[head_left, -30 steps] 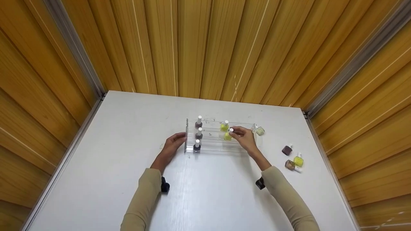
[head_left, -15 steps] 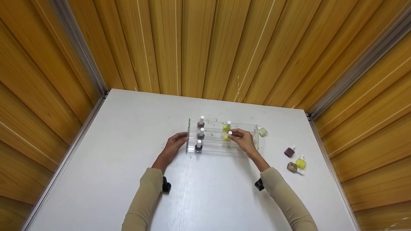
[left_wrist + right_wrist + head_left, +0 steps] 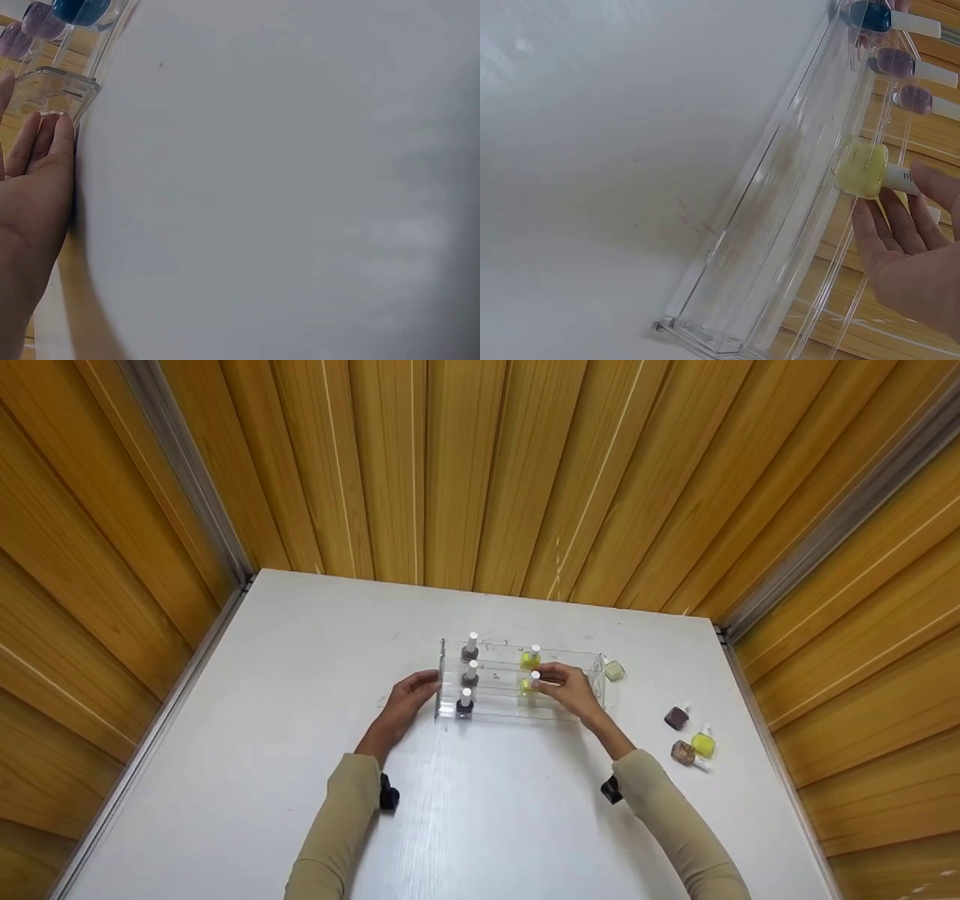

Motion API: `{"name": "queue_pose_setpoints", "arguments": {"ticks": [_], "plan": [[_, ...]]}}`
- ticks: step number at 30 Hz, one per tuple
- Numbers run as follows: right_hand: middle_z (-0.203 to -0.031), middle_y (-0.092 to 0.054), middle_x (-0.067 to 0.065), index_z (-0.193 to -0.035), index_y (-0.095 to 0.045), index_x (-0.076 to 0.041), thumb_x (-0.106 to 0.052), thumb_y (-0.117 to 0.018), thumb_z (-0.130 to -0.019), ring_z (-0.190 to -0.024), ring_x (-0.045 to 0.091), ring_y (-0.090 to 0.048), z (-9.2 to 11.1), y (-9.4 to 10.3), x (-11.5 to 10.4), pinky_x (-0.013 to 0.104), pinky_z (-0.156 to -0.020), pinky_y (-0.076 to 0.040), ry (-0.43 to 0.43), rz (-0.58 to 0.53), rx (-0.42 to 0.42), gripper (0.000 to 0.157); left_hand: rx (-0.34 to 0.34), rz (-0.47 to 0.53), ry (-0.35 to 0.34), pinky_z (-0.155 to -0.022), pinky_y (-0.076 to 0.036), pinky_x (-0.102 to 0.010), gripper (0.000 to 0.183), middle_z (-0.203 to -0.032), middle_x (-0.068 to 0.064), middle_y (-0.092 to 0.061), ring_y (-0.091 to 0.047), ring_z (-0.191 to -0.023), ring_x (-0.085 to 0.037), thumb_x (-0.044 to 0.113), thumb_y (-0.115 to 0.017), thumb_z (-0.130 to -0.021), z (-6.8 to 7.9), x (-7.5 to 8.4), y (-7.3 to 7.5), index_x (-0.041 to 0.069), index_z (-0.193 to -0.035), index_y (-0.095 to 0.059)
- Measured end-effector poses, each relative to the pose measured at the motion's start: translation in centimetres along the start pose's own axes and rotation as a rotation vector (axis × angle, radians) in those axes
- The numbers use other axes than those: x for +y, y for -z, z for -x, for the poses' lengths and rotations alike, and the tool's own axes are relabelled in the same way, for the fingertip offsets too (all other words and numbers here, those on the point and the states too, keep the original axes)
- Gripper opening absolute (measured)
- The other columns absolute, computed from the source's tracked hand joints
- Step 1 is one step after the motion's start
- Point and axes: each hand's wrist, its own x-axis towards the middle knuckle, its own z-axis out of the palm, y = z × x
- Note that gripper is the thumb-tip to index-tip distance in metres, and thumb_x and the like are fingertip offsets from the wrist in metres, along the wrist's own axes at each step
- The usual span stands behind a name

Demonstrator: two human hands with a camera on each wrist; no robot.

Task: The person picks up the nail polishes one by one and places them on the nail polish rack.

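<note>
A clear tiered display rack (image 3: 495,711) stands on the white table. My right hand (image 3: 571,691) pinches the white cap of a yellow nail polish bottle (image 3: 861,169), which is upright on the middle tier. Directly behind it, on the back tier, is another yellow bottle (image 3: 529,661). At the rack's left end, one bottle sits on each tier: dark blue (image 3: 465,706) in front, then two purplish ones (image 3: 470,679). My left hand (image 3: 405,699) touches the rack's left end panel (image 3: 56,86) with nearly straight fingers; its thumb is mostly cut off in the left wrist view.
A pale yellow-green bottle (image 3: 614,670) lies just beyond the rack's right end. Farther right lie a dark maroon bottle (image 3: 676,718), a yellow one (image 3: 703,745) and a brownish glittery one (image 3: 682,753). Wood-patterned panels (image 3: 480,472) rise behind the table.
The right hand has lowered the yellow bottle slightly and moved it left on the middle tier. The left hand stays at the rack's end. The head view has shifted a little.
</note>
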Motion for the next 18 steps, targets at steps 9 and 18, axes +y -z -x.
{"name": "queue_pose_setpoints", "arguments": {"ticks": [9,18], "plan": [[-0.124,-0.067,0.032,-0.129,-0.062,0.011,-0.008,-0.069,-0.098,-0.111,0.033,-0.071,1.3,4.2,-0.2,0.016,-0.084,-0.059,0.004,-0.053,0.016,0.038,0.029,0.019,-0.007,-0.122,-0.037,-0.042,0.042,-0.14,-0.022,-0.061,-0.057,-0.129,-0.022,0.015,-0.069,-0.098,0.2,0.3,-0.1,0.0,-0.136,-0.061],[-0.116,-0.074,0.023,-0.131,-0.062,0.009,-0.013,-0.064,-0.102,-0.089,0.001,-0.072,4.2,11.1,1.4,0.018,-0.08,-0.061,-0.095,0.026,0.126,0.036,0.033,0.021,0.008,-0.124,-0.035,-0.042,0.042,-0.141,-0.02,-0.061,-0.055,-0.133,-0.024,0.015,-0.068,-0.099,0.2,0.4,-0.4,0.0,-0.137,-0.06]]}}
